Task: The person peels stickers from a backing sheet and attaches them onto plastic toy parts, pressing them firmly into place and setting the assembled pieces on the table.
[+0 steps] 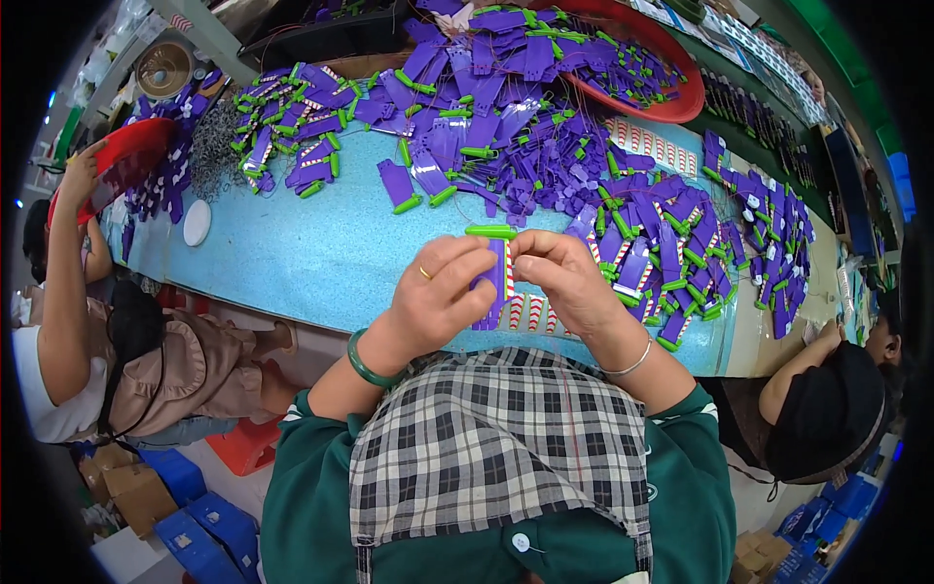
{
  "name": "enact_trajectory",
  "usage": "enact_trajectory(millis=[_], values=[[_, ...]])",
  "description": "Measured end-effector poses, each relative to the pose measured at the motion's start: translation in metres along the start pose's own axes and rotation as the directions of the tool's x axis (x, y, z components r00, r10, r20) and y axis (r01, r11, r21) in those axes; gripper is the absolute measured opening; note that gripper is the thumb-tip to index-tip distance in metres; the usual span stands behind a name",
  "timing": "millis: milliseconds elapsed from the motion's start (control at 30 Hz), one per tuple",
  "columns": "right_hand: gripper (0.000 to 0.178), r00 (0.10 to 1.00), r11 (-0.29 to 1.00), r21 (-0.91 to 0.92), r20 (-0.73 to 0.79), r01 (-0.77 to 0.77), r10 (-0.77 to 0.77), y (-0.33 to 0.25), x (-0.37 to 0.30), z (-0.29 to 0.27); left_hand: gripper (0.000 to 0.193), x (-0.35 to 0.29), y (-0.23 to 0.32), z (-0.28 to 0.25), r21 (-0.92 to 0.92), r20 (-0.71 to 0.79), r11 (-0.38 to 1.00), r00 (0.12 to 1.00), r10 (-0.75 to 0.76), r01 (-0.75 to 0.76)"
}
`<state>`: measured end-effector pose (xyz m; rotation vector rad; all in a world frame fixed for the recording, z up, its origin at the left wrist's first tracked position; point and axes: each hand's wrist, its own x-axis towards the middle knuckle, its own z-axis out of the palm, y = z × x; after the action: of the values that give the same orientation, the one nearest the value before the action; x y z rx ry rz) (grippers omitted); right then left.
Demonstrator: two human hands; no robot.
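Note:
Close in front of my chest, my left hand [438, 292] is closed round a flat purple plastic piece [497, 255] with a bright green end [490, 232]. A red-and-white striped sticker [509, 273] runs along the piece's right edge. My right hand [574, 282] pinches that edge near the top with thumb and forefinger, by the sticker; its other fingers curl in. Beneath my hands lies a sheet of striped stickers [533, 313], partly hidden. To the right is a heap of purple-and-green pieces with striped edges [647, 243].
Loose purple parts [525, 146] pile up across the blue table [292, 243]. Far right stands a red basin [681, 92] of parts; another sticker sheet [654, 144] lies nearer. At left a co-worker's arm [63, 263] tilts a red tray [136, 161]. Another person [827, 409] sits at right.

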<state>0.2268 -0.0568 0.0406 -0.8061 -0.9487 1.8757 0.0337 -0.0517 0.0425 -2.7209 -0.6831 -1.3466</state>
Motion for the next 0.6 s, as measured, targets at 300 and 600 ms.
enact_trajectory(millis=[300, 600], values=[[0.022, 0.999, 0.995, -0.094, -0.024, -0.031, 0.029, 0.005, 0.003, -0.002, 0.024, -0.010, 0.009, 0.011, -0.116, -0.045, 0.982, 0.988, 0.148, -0.152], [0.028, 0.951, 0.950, 0.037, -0.009, -0.309, 0.309, 0.009, -0.008, 0.006, 0.024, -0.017, 0.013, 0.012, -0.097, -0.046, 0.981, 0.986, 0.162, -0.165]])
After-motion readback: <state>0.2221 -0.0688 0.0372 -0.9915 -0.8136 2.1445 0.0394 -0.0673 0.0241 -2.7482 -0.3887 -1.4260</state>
